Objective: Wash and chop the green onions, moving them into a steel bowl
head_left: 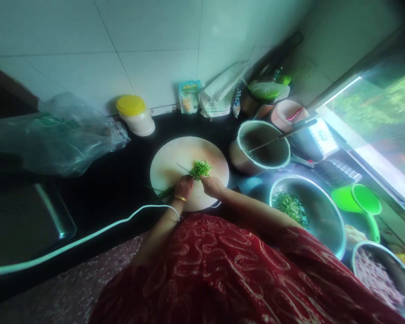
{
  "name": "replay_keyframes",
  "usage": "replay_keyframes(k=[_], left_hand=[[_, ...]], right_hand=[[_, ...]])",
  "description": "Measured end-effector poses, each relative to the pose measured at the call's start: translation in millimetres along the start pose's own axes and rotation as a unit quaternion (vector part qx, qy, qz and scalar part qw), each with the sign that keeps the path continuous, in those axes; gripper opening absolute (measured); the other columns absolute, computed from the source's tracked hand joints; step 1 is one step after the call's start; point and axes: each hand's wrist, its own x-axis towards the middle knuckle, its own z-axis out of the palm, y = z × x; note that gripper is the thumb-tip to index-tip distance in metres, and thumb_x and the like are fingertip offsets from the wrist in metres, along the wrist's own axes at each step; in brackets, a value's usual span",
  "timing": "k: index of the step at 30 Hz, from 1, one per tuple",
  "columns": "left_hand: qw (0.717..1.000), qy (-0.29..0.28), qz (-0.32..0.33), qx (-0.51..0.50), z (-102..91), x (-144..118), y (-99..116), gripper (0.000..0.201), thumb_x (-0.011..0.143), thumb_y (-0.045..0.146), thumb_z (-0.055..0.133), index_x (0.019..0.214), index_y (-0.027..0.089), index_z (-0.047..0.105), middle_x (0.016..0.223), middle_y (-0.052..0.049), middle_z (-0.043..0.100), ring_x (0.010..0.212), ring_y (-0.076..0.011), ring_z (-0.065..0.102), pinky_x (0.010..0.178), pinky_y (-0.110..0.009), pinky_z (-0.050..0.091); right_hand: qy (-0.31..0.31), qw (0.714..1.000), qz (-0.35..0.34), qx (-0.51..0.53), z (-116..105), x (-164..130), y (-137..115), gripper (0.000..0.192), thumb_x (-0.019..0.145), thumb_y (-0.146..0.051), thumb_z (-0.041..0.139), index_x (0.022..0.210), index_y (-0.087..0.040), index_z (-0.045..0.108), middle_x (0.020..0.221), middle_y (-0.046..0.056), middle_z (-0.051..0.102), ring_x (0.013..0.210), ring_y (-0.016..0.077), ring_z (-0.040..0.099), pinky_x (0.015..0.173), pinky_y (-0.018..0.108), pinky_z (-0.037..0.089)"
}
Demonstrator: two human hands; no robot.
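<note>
On the left of the dark desk (121, 180) lies a clear plastic bag (64, 135). My left hand (184, 186) pins the uncut green stalks (164, 192) on the round cutting board (165, 166); my right hand (212, 184) grips the knife (185, 169) beside a small chopped pile (201, 168). Right of it, a steel bowl (327, 225) already holds chopped greens, so I judge much is done. White tiles behind, window far right.

I identify a home kitchen: white tiled wall (87, 49) at the far side; dark counter (114, 189) bearing a round cutting board (168, 166); steel pot (263, 146) and steel bowls (320, 216) to the right; yellow-lidded jar (135, 114) and food packets (190, 96) against the wall; window (381, 117) far right.
</note>
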Motion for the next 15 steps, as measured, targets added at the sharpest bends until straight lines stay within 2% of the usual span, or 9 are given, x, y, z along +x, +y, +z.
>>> replay_keyframes(k=[7,12,15], left_hand=[[0.999,-0.036,-0.028,-0.004,-7.4,-1.4,2.9,0.022,0.094,0.023,0.044,0.091,0.016,0.065,0.095,-0.013,0.065,0.09,-0.023,0.061,0.078,-0.033,0.048],[1.0,-0.006,-0.003,-0.001,-7.0,-3.1,3.5,0.017,0.09,0.019,0.047,0.093,0.017,0.064,0.097,-0.011,0.064,0.092,-0.0228,0.059,0.081,-0.034,0.048],[1.0,-0.012,-0.005,0.002,-6.5,-1.7,3.6,0.016,0.089,0.018,0.048,0.092,0.017,0.064,0.097,-0.011,0.064,0.091,-0.0228,0.058,0.08,-0.034,0.048]], right_hand=[[-0.01,1.0,0.005,0.002,5.0,2.2,-4.5,0.045,0.086,-0.006,0.034,0.128,-0.013,0.049,0.105,0.016,0.069,0.099,0.0277,0.065,0.08,0.037,0.049],[-0.009,1.0,0.007,0.016,0.8,1.6,-0.5,0.042,0.085,-0.008,0.039,0.124,-0.015,0.051,0.106,0.015,0.069,0.097,0.027,0.066,0.076,0.035,0.049],[-0.013,1.0,0.009,0.028,2.3,3.4,-3.6,0.042,0.085,-0.008,0.04,0.125,-0.015,0.052,0.107,0.016,0.069,0.099,0.0274,0.066,0.077,0.034,0.049]])
